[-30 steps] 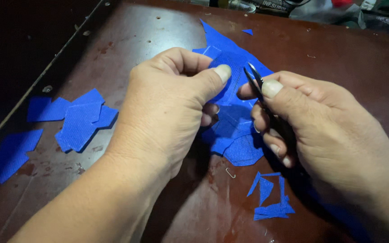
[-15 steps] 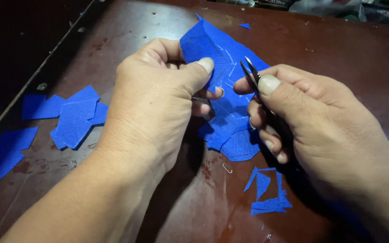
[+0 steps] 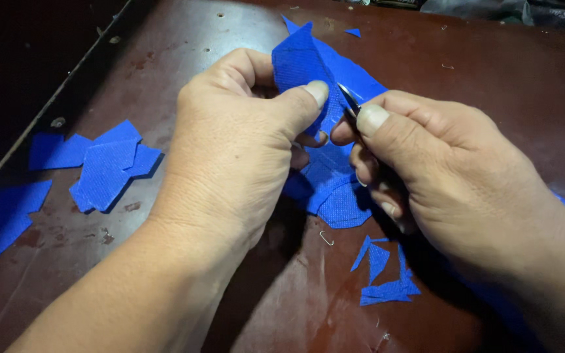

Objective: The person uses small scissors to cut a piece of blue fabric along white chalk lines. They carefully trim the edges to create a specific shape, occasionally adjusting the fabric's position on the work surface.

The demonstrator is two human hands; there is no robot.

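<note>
Several loose blue fabric offcuts (image 3: 102, 168) lie at the far left of the dark brown table (image 3: 184, 39), flat and overlapping, with a separate blue scrap (image 3: 9, 216) nearer the edge. Just right of them the left hand (image 3: 233, 150) is closed in a pinch: thumb on the near face and curled fingers behind a blue woven fabric piece (image 3: 299, 65), which it lifts off the table. That piece is bright blue with a fine grid weave and a dark seam line running along it; it is narrow and pointed, its long axis standing nearly upright with a slight lean, the tip aiming away from the person toward the far side of the table, while its lower part drapes down onto the table between the hands. Touching its right edge is a small dark pointed tool (image 3: 348, 101), gripped tightly between thumb and forefinger of the right hand (image 3: 452, 176), the other fingers folded beneath. Below that hand lie thin blue trimmings (image 3: 384, 274) and a small metal staple (image 3: 326, 238).
</note>
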